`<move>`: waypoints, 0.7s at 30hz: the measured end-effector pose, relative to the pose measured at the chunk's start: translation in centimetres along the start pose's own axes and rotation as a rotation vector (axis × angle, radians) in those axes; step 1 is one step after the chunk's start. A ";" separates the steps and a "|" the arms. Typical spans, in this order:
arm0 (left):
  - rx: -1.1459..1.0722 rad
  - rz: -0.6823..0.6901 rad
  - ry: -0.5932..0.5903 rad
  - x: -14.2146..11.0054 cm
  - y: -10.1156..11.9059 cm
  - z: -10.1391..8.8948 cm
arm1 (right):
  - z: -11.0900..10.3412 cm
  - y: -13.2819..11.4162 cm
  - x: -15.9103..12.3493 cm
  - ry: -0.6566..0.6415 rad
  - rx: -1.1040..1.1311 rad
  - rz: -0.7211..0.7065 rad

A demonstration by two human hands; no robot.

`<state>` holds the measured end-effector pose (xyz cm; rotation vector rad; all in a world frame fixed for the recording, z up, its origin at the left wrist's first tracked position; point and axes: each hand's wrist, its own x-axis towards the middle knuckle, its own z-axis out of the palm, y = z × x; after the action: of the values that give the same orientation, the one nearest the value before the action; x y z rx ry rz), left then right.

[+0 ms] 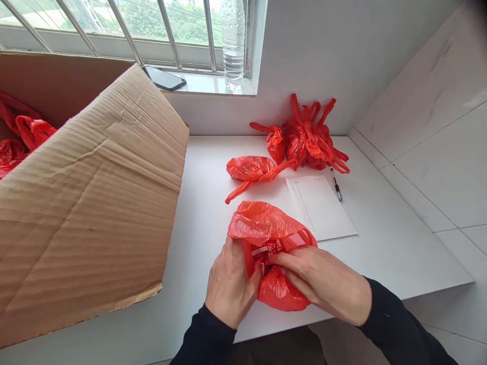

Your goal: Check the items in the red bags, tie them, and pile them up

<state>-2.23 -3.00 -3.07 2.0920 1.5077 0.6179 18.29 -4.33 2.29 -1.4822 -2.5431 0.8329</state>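
Observation:
An opened red plastic bag point(262, 220) lies on the white table near its front edge. Inside its mouth several small red packets point(272, 248) with pale printing are visible. My left hand point(230, 284) is closed on the left side of the bag's opening, its thumb inside the rim. From the right, my right hand point(323, 279) reaches into the opening with its fingertips closed at the packets; the lower fingers are partly hidden by the bag. Just behind lies a tied red bag point(251, 168), touched by neither hand.
A large cardboard box point(95, 203) with red bags point(32, 129) inside stands at left. Knotted red bags point(310, 137) sit by the wall. A paper sheet point(323, 208) and a pen point(337, 188) lie at right. The windowsill holds a phone point(165, 78) and a bottle point(233, 45).

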 end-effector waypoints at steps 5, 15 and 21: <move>-0.041 -0.011 0.012 -1.7 1.0 -1.8 | -1.0 -1.3 -1.9 -0.092 0.084 -0.074; -0.081 0.098 -0.171 -3.1 1.2 -2.2 | -1.0 -2.0 -3.8 -0.284 0.076 0.001; -0.026 0.106 -0.192 -3.3 0.7 -2.4 | -0.8 -1.6 -3.8 -0.218 0.067 -0.046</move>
<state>-4.13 -6.04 -1.01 2.1547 1.2838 0.4571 19.26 -7.76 4.47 -1.3778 -2.6576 1.1181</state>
